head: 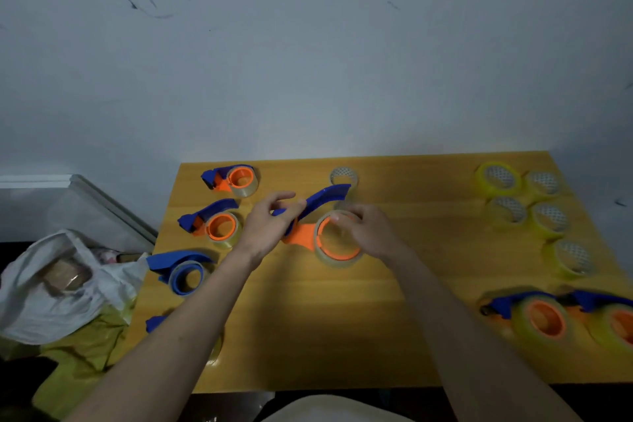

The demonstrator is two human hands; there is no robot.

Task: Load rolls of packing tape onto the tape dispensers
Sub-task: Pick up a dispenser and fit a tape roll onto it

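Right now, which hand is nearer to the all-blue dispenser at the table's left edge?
Left. The left hand grips the blue handle of the center dispenser, up and to the right of the all-blue dispenser. The right hand is farther right, on the tape roll.

Yellow wooden table against a pale wall

The table [342, 336] meets a scuffed grey-white wall [308, 44]; a white plastic bag [51, 301] sits left, in dim light.
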